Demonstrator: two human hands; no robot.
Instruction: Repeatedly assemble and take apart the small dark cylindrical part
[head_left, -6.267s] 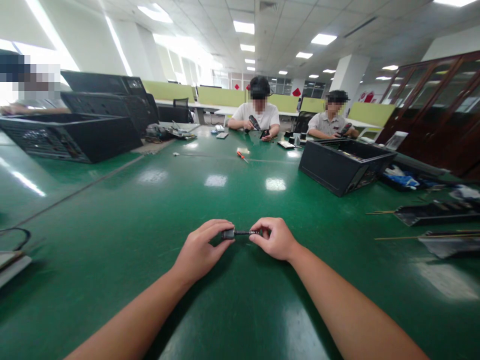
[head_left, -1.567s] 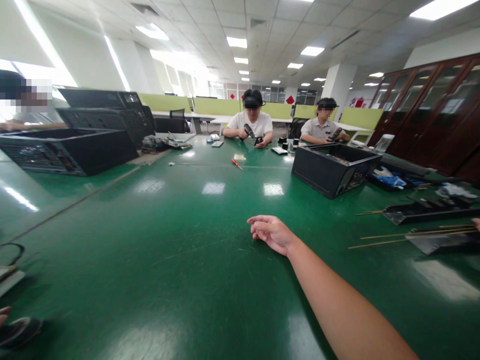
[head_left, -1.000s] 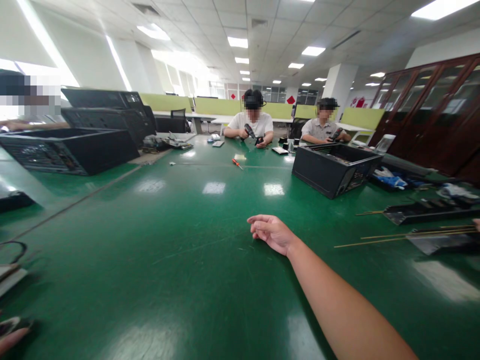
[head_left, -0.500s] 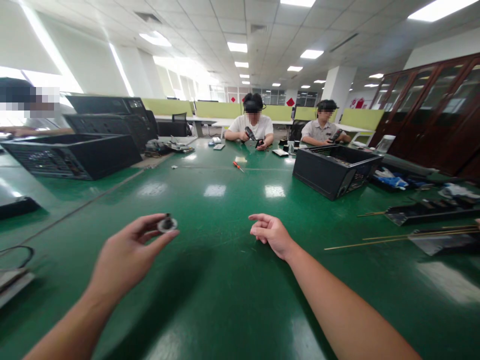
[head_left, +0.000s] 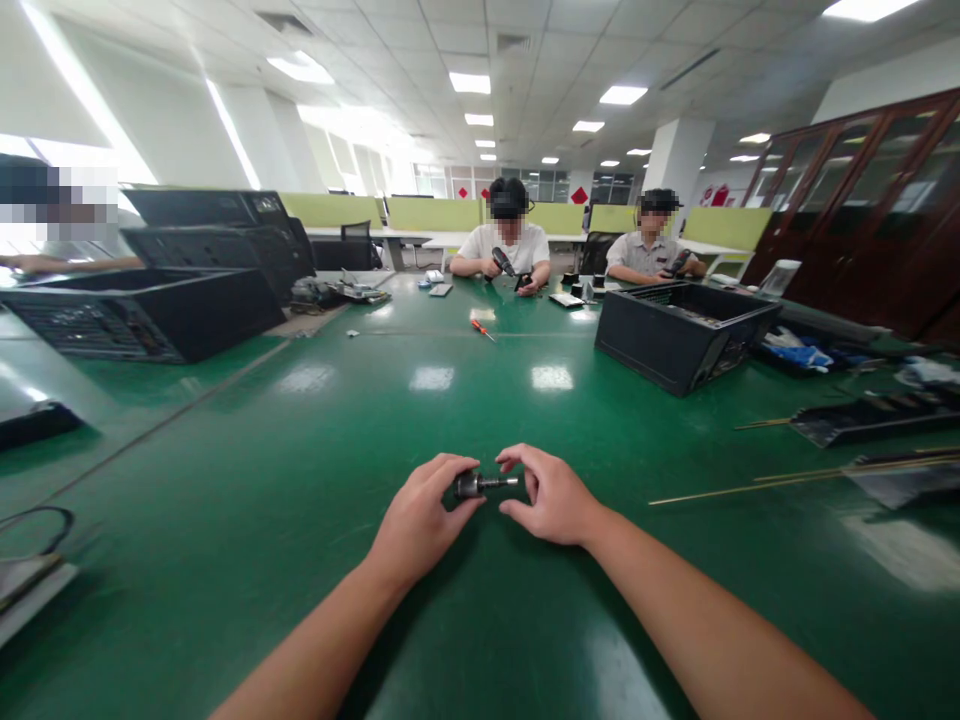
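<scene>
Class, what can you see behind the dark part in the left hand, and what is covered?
Green tabletop shows behind the dark part and its silvery tip. The left hand covers some of the part; tabletop directly behind them is hidden.

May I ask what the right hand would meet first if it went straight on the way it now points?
Most likely the dark metallic-looking cylinder with a slim silver-tipped shaft, held in the left hand; the shaft points toward the open right hand, though depth is hard to judge.

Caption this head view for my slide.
Left hand holds a dark part, shaft toward the open right hand, over a green table.
</scene>
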